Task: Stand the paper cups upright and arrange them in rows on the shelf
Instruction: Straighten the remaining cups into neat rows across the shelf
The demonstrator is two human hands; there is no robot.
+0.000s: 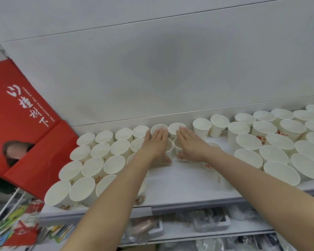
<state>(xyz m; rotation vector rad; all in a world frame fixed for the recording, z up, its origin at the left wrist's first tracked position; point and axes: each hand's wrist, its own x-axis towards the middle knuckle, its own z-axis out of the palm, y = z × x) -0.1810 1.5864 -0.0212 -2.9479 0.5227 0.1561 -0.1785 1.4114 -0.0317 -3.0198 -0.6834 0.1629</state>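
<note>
**Kid:** Shelf [179, 180] first, because it is the biggest thing. It is white and long, and it holds all the cups.

**Helper:** What comes next?

**Kid:** That red bag [20, 124] leaning at the left end. Then the cups. On the left there is a tidy block [91, 160] of them, all standing up with the open side on top, lined up in rows that touch each other.

**Helper:** And on the right?

**Kid:** A big bunch [279, 142] stands up there too, but it looks messier. The cups are close, not in neat lines.

**Helper:** Is the job finished?

**Kid:** No. I think it is about half done. The middle has bare shelf and a few loose cups. The right bunch may need straightening.

**Helper:** What are the hands doing?

**Kid:** They are side by side but not touching. The left hand [155, 144] lies flat with straight fingers on top of a cup [159, 129] in the back row. Its thumb reaches down beside a cup in front.

**Helper:** And the other one?

**Kid:** The right hand [189, 144] is flat too, with its fingers over the next back cup [176, 126]. Below it sits a small cup [179, 148]. It looks like both hands are nudging cups into line, not grabbing them.
</note>
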